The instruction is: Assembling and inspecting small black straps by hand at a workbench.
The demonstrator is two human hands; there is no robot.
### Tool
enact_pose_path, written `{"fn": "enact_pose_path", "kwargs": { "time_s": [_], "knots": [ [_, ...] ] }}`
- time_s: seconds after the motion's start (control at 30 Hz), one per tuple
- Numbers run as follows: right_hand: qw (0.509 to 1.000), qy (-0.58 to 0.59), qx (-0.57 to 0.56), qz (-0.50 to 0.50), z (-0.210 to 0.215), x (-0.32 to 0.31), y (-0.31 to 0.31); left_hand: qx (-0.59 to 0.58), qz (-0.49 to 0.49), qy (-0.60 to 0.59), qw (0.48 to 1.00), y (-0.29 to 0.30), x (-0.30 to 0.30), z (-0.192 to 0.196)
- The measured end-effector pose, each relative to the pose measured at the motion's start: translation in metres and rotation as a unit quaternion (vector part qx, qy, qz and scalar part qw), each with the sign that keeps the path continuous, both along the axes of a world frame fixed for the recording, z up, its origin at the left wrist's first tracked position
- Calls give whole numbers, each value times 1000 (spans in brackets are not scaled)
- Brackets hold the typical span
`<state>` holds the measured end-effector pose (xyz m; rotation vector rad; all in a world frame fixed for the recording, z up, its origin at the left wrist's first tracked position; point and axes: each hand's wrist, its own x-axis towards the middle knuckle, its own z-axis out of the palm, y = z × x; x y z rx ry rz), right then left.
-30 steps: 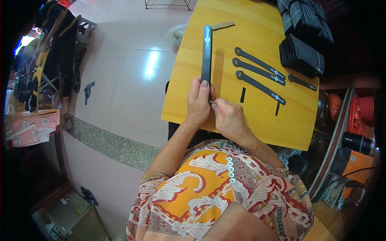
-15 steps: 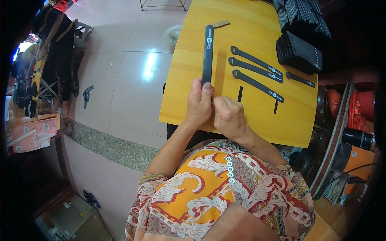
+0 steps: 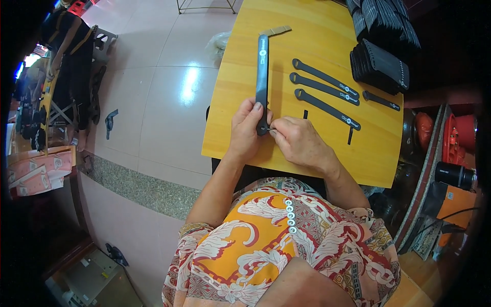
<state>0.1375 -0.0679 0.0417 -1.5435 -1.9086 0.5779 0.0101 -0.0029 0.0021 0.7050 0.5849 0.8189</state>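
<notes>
My left hand [image 3: 243,129] is closed round the lower part of a long black strap [image 3: 262,66] with a white printed mark, its thumb pressed on top. The strap points away from me over the table. My right hand [image 3: 303,142] pinches at the strap's rounded, slotted near end; whatever small thing lies between those fingertips is too small to name. To the right, three similar slotted black straps [image 3: 327,108] lie side by side on the yellow table [image 3: 225,138]. Two short thin black strips [image 3: 350,136] lie nearer to me.
A brown strip [image 3: 279,30] lies beyond the held strap. At the table's right are a short black strap [image 3: 381,100], a stack of black pieces [image 3: 381,66] and bundled straps [image 3: 383,23]. A person [image 3: 71,61] stands at the far left. Red containers [image 3: 463,133] stand right of the table.
The held strap has slid a little toward me, and its slotted near end now shows. My right hand has turned from a fist into a fingertip pinch at that end.
</notes>
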Motion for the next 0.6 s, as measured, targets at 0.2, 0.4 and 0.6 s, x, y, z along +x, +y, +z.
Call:
{"fn": "enact_pose_path", "kwargs": {
  "time_s": [0.2,0.4,0.6],
  "knots": [
    [989,-124,74,-7,8,-5,3,-18,30,0,999,-3,1,2],
    [975,-172,141,11,4,-1,8,50,5,101,994,0,0,8],
    [997,-68,45,-19,-3,-2,3,11,3,30,999,-1,-1,4]
  ]
}}
